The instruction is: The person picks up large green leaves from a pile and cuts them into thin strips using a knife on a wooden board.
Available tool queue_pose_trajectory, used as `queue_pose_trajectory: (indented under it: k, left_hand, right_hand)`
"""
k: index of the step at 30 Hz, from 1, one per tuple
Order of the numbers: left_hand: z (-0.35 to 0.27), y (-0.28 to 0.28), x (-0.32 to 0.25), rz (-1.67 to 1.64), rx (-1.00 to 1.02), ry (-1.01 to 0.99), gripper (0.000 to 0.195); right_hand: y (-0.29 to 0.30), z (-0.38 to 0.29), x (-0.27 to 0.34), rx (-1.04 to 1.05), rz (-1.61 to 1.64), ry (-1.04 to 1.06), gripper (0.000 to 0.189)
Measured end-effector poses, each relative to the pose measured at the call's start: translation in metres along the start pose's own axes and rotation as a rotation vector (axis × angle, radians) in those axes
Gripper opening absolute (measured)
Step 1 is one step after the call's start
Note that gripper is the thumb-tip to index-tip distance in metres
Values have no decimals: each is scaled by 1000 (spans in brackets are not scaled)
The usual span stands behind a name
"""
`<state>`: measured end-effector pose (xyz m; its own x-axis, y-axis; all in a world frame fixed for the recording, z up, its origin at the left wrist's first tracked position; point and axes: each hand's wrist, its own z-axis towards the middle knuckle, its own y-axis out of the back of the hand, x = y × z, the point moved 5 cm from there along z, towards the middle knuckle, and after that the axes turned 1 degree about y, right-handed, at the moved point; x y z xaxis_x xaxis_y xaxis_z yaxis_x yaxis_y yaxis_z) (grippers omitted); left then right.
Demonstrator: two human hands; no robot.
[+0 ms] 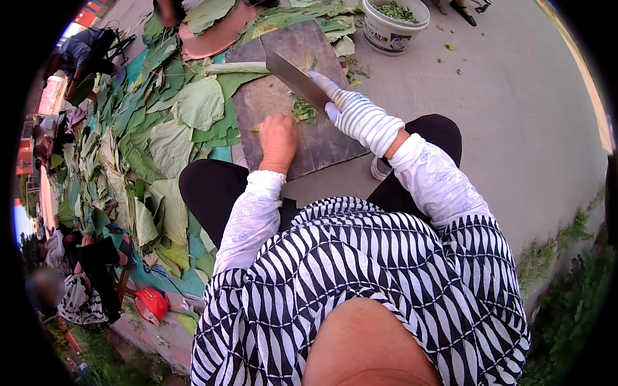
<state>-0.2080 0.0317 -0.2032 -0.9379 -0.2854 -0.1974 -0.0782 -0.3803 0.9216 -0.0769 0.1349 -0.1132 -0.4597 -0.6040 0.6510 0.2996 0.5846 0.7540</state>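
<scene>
My right hand [359,113], in a blue-and-white striped knit glove, grips a broad cleaver [297,79] above a worn wooden board [260,103]. The blade slants up to the left. My bare left hand [278,137] rests with fingers curled on the board's near left part; its fingertips are hidden. A scrap of leaf pokes out beside it. Chopped green leaf pieces [303,110] lie on the board between my hands, partly under the blade. A rolled pale-green leaf [236,67] lies across the board's left edge, its end behind the cleaver.
Large flat leaves [200,103] are heaped along the left over a green sheet. A pink basin [212,36] stands beyond. At the far right, a white bucket [393,29] holds chopped leaves. Several people sit or bend at left. A red bag [151,305] lies low left.
</scene>
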Motion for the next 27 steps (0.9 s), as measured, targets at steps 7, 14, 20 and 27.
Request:
queue_pose_trajectory:
  k: [7,14,20,27]
  left_hand:
    - [-37,-13,-4,-318,-146,59,8]
    - [-48,-17,0,-374,-256,-5,12]
    - [-45,-14,0,-348,-264,-2,11]
    - [-44,-15,-5,-400,-283,-23,11]
  right_hand:
    - [-36,-4,-5,118,-103,87,57]
    - [-44,-26,9,189,-164,80,53]
    - [-51,-30,2,232,-202,66,53]
    - [-50,-24,-2,277,-275,19,40]
